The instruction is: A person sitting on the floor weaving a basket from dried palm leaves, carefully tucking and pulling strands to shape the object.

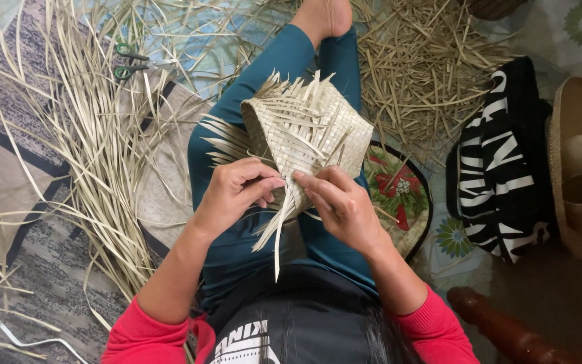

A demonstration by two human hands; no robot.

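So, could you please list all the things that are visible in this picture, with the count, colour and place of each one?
woven basket: one, pale straw, unfinished with loose strip ends, on the lap, held by both hands
loose leaf strips: many, pale straw, spread on the floor at left
cut strip pieces: a pile, pale straw, floor at upper right
scissors: one, green handles, upper left among the strips
floral tray: one, red and green with dark rim, beside the right knee
bag: one, black and white, at right
hat: one, straw, right edge
left hand: on the basket's lower edge
right hand: pinching a strip
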